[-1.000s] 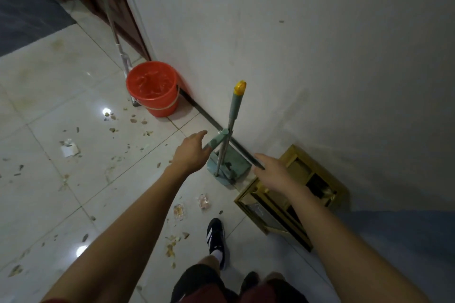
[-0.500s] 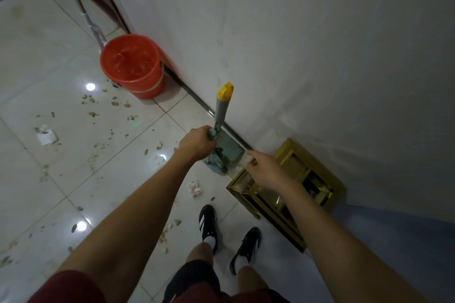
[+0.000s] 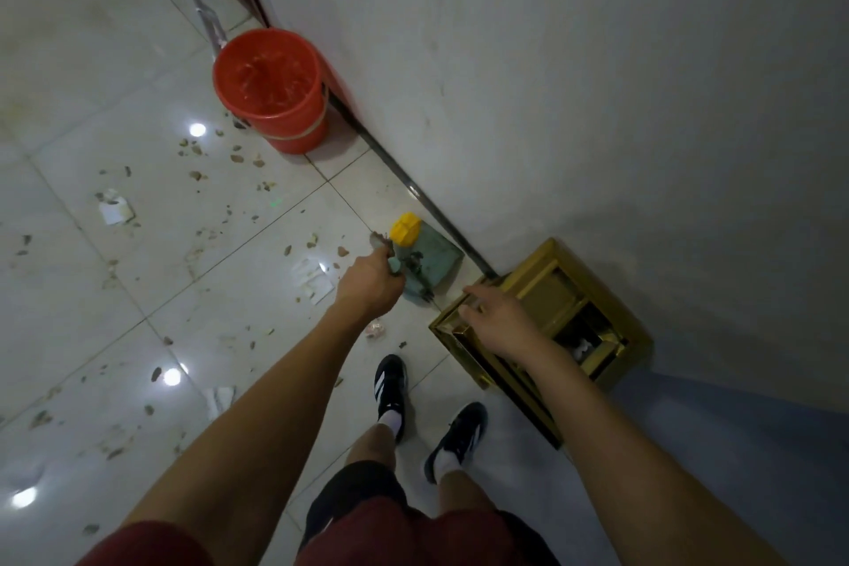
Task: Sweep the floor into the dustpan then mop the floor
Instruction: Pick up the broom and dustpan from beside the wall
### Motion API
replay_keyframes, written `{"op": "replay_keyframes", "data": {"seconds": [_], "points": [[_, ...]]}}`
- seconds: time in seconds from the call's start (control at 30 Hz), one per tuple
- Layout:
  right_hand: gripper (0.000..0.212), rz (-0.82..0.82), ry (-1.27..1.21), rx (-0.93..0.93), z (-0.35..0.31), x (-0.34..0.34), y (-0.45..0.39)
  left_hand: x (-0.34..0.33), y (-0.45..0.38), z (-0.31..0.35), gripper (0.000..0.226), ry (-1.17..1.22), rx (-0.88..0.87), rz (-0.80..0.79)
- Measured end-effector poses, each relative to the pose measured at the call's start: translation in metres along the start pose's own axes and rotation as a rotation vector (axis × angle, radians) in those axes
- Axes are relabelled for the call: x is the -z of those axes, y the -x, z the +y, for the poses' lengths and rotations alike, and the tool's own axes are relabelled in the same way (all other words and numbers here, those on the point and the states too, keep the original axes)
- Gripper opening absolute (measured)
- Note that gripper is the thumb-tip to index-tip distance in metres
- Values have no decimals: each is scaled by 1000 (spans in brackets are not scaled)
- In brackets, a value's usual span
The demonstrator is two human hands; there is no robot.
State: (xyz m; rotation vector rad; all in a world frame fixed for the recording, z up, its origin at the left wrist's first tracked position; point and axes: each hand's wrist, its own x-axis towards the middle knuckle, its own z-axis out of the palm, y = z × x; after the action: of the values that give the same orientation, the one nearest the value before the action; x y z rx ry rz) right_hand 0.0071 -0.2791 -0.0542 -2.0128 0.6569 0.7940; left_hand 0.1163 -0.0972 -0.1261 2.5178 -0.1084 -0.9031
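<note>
Gripping the teal handle just under its yellow cap (image 3: 405,229), the person's left hand (image 3: 370,285) is curling round the dustpan's stem at the middle of the frame, while the right hand (image 3: 494,319) is hovering with relaxed, spread fingers over the near corner of a gold-coloured box (image 3: 611,313) to the right, holding nothing. The teal dustpan (image 3: 429,264) is standing on the tiled floor (image 3: 115,290) against the foot of the wall (image 3: 597,83), just beside the box; a brush looks to be clipped to it, though that is hard to confirm. Scraps of paper and small debris (image 3: 197,175) are lying scattered across the left half of the frame. A red bucket (image 3: 271,90) is sitting in the upper left by the wall, with a mop pole (image 3: 202,12) leaning behind it. To do this step well, the person is probably best lifting the pan straight up and clear of the box, then separating the brush with the free hand before moving toward the litter. No brand, label or legible writing is showing; only white stripes on the dark shoes (image 3: 390,395) are visible.
</note>
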Motion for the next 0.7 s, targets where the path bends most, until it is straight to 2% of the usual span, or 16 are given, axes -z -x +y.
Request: {"op": "replay_keyframes", "data": {"seconds": [0.07,0.2,0.37,0.7], "points": [[47,-15,5,6,2,-3,5,-10,17,-4,13,8,-5,-2],[48,-20,45,21,8,-9,17,-26,45,-11,21,-17,-52,0],[47,-5,-7,31,21,-15,37,-51,69,-22,30,-200,-117,-60],[45,-41,-117,36,25,-43,64,-98,102,-39,39,-236,-191,19]]}}
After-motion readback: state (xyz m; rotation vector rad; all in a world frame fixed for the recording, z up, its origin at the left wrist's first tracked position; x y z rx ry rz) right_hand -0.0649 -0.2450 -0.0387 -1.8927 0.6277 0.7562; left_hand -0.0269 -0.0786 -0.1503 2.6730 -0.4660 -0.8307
